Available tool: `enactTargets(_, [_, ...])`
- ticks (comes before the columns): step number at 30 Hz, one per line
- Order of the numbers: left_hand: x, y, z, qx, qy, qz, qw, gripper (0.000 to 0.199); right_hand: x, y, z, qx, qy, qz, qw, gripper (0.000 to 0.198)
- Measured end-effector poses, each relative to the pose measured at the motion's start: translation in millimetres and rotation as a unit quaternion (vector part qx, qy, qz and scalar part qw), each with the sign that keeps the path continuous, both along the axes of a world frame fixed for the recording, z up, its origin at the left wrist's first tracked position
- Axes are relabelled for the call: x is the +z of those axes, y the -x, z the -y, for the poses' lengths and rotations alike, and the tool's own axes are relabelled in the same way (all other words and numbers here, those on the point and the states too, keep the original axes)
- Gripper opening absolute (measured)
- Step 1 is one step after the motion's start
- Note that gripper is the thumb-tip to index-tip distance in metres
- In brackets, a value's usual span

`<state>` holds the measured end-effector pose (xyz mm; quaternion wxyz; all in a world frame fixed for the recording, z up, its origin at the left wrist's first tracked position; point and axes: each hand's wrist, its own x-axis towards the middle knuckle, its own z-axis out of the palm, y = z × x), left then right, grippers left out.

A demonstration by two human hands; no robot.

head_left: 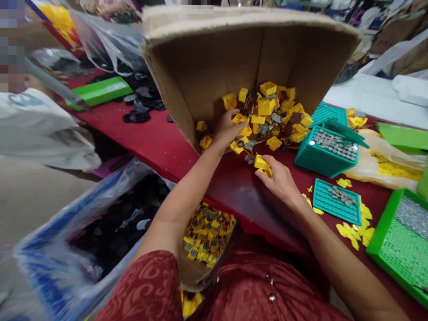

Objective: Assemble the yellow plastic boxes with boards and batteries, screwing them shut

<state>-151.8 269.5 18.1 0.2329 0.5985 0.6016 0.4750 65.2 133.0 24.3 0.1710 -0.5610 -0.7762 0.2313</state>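
Observation:
A large cardboard box lies tipped toward me on the red-covered table, with a heap of small yellow plastic housings spilling at its mouth. Thin wires and small grey parts show among them. Inside the box opening, my left hand has its fingers closed around a yellow housing at the left of the heap. Nearer to me, my right hand grips yellow housings between thumb and fingers just above the table. Small dark parts hang or lie beside that hand; which, I cannot tell.
Right of the box stand a teal basket of round metal discs, a teal tray and a green tray. Below the table edge are a carton of yellow pieces and a blue, plastic-lined crate of black parts.

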Motion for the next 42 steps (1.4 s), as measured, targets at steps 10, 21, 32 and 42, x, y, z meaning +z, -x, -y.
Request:
enactTargets(10, [23.3,6.7,28.4,0.095,0.065,-0.018,0.993,0.039,-13.8,-33.9,60.3,-0.018,-0.04,0.045,0.998,0.054])
enactTargets(21, [22.0,-36.2,157.1,-0.318,0.023,-0.213,0.923,0.043,-8.8,-61.2,66.3,-0.045,-0.011,-0.033,0.998,0.08])
enactTargets(32, [5.9,-52.0,149.7,-0.267,0.017,-0.24,0.933,0.033,4.6,-72.4,78.7,-0.086,0.044,-0.103,0.99,0.085])
enactTargets(42, [21.2,-63.6,141.4,-0.167,0.053,-0.161,0.971,0.026,12.2,-78.9,112.0,-0.084,0.077,-0.106,0.988,0.078])
